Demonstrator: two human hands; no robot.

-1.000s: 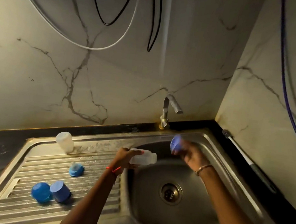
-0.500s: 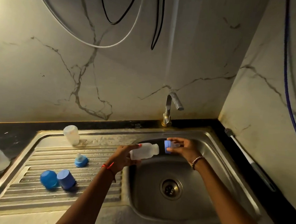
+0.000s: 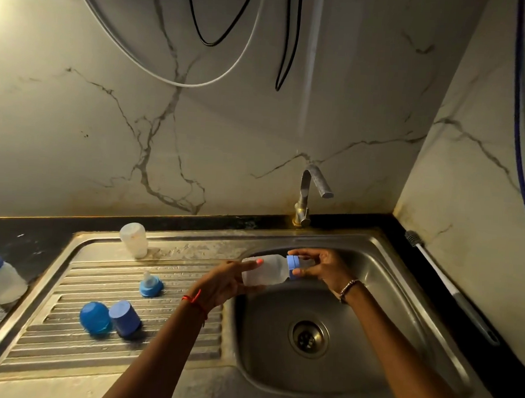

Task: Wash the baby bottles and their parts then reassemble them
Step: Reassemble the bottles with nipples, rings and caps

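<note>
1. Bottle (image 3: 264,269) of cloudy plastic, judged light, fairly stiff and probably wet and slippery; the body is the safest place to hold it, and the left hand (image 3: 225,281) grips it there with fingers curled round
2. Right hand (image 3: 321,268) pinches the blue ring (image 3: 292,265) at the neck between thumb and fingers, apparently to screw it on
3. Bottle is held in the air below the tap (image 3: 310,192), slightly to its left
4. Long axis lies nearly level: base left of the tap, neck pointing rightward beneath it
</note>
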